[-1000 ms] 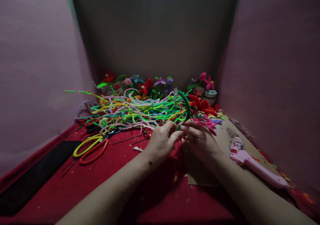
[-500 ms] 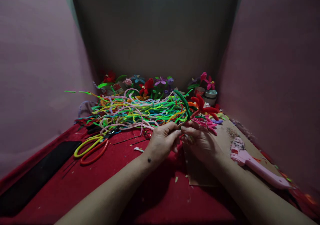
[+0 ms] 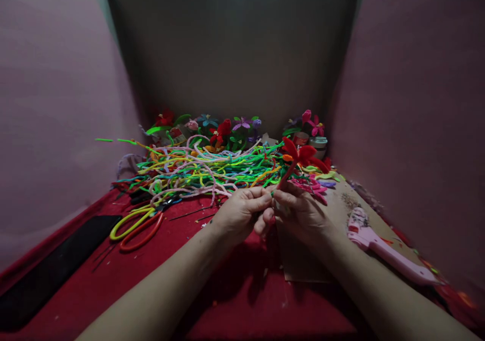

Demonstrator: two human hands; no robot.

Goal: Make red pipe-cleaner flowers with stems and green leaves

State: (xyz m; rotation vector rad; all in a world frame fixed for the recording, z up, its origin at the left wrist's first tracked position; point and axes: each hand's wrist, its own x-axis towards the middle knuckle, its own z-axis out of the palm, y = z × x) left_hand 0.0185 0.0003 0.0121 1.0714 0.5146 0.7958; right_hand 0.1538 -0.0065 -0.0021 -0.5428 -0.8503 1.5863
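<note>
Pinching the red flower (image 3: 299, 154) low on its stem, the thumb and fingers of my right hand (image 3: 303, 214) hold it just above the point where my hands meet. That low grip probably spares the soft petals, which stand clear of my fingers, tilted up and a little to the right. My left hand (image 3: 240, 212) comes in from the other side, thumb and forefinger pressed together on a bit of green strand (image 3: 272, 193) at the stem's foot; my fingers cover most of it, so I can't tell how far it goes round. With both wrists low over the counter (image 3: 235, 305), I'd judge the stem is steadied from two sides.

Beyond my hands lies the heap of fuzzy stems (image 3: 212, 166), near enough to pick from. To the left of my left hand rest the scissors (image 3: 138, 227), handles toward me, which should suit a quick grab. Past my right forearm, the pink glue gun (image 3: 386, 255) lies on the board (image 3: 337, 202), perhaps so that drips miss the cloth.
</note>
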